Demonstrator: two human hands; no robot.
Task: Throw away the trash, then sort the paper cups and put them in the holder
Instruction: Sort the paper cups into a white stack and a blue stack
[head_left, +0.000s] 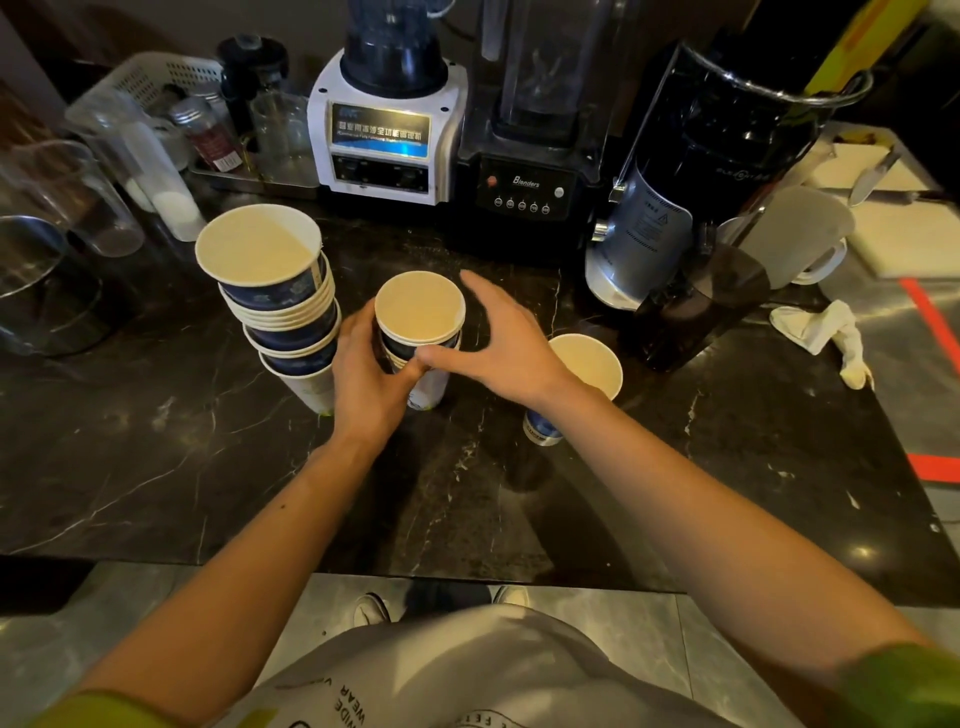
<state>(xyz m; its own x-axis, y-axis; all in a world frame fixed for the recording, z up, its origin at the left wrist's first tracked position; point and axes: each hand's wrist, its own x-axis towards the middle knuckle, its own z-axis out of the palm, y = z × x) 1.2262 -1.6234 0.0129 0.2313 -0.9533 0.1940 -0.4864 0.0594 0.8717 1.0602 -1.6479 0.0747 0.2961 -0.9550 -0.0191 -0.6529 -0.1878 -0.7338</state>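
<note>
A short stack of blue-and-white paper cups (420, 312) stands in the middle of the dark marble counter (156, 467). My left hand (366, 376) is wrapped around its left side. My right hand (506, 340) hovers just right of the stack, fingers spread, thumb touching the stack's lower side. A taller stack of nested cups (280, 301) stands to the left. A single cup (582, 374) stands behind my right wrist, partly hidden by it.
Two blenders (389, 130) (530, 145) and a black juicer (701, 197) line the back. Clear glass containers (78, 197) and a white basket (156, 78) crowd the left. A crumpled white cloth (826, 332) lies at right, beside a frosted mug (800, 239).
</note>
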